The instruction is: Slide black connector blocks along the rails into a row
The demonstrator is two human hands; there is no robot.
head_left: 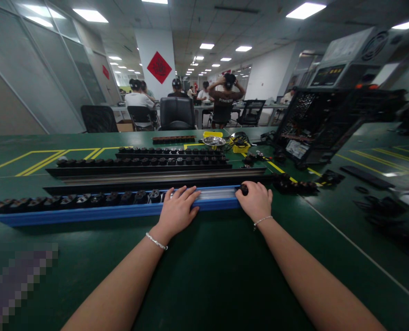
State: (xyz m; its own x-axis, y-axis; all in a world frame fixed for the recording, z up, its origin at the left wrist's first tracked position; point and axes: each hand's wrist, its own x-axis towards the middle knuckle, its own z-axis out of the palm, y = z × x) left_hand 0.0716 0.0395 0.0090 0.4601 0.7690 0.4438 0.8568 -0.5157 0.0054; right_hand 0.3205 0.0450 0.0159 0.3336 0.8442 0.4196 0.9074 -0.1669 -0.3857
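A long blue rail lies across the green table, its left part filled with a row of small round black parts. My left hand rests over the middle of the rail, fingers stretched out across its channel beside the last part of the row. At the rail's right end, my right hand pinches a small black part between thumb and fingers. Between the hands, the rail's pale inner channel shows with no parts in it.
Behind the blue rail lie black rails, some with similar parts. Further back are a metal dish and a yellow box with cables. An open computer case stands at the right, loose black parts near it. People sit beyond the table.
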